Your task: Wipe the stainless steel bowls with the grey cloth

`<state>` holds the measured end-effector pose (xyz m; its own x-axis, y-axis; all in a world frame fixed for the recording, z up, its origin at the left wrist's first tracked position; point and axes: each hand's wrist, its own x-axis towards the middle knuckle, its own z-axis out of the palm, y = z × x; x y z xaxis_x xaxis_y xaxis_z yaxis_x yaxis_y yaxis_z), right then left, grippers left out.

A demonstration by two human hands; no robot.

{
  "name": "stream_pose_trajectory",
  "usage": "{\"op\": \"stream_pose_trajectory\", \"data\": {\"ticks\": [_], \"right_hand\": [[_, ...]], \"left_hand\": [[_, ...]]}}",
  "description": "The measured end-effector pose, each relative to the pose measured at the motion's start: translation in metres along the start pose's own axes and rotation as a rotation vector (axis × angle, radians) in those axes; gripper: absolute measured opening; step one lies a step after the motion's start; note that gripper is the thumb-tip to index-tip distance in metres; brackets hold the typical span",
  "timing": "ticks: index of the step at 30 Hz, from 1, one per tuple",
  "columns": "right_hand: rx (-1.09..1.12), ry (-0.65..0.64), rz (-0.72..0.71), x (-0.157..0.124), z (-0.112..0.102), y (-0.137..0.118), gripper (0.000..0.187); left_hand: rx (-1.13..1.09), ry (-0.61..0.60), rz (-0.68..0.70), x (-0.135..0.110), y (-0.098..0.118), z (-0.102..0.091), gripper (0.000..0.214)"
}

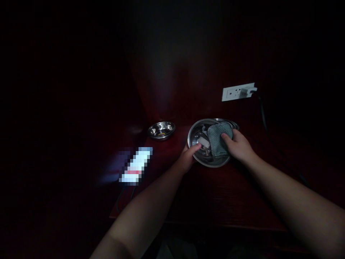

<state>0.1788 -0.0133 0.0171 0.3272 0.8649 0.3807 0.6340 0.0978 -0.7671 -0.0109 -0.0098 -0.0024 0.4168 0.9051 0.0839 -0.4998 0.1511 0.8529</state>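
A steel bowl [193, 133] is held tilted on a dark red table [229, 194], slightly right of the view's centre. Its rim at 8 o'clock is pinched by the left hand [188, 157], thumb inside and fingers underneath. A grey cloth [217, 138] is pressed against the inner wall at 2 o'clock by the right hand [238, 145], which is closed on it with the thumb on top and the fingers curled behind the rim.

The cloth is judged soft, limp and light, and it is best gathered in a bunch rather than taken by one corner. The bowl is judged thin, stiff and light, with a smooth surface that may slip, so the rim is the surest hold.

Besides the cloth, a pale patch is seen inside the bowl near the left thumb. Whether it is an object or a reflection cannot be told.

A small bowl [161, 130] stands at 9 o'clock from the bowl, apart from it, with a yellowish trace at its bottom. A blurred bright object [136, 165] lies at 8 o'clock, farther off. A white socket [234, 92] with a plug [249, 90] and dark cable [262, 111] is seen at 1 o'clock.
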Motion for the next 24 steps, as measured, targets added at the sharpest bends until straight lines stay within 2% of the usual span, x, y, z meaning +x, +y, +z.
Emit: {"op": "stream_pose_trajectory", "data": {"ticks": [7,16,20,24], "right_hand": [[0.002,-0.019,-0.003,0.001,0.001,0.003,0.025],[0.081,-0.112,-0.019,0.006,0.007,0.018,0.033],[-0.007,-0.119,-0.068,0.006,0.007,0.021,0.052],[-0.136,-0.099,-0.065,0.004,0.003,0.017,0.055]], "left_hand": [[0.003,0.044,0.012,0.003,-0.002,-0.001,0.061],[0.038,0.056,0.05,0.003,-0.002,-0.002,0.057],[0.061,0.036,0.021,0.0,-0.001,0.001,0.062],[0.099,0.016,0.007,-0.005,0.002,0.006,0.064]]}}
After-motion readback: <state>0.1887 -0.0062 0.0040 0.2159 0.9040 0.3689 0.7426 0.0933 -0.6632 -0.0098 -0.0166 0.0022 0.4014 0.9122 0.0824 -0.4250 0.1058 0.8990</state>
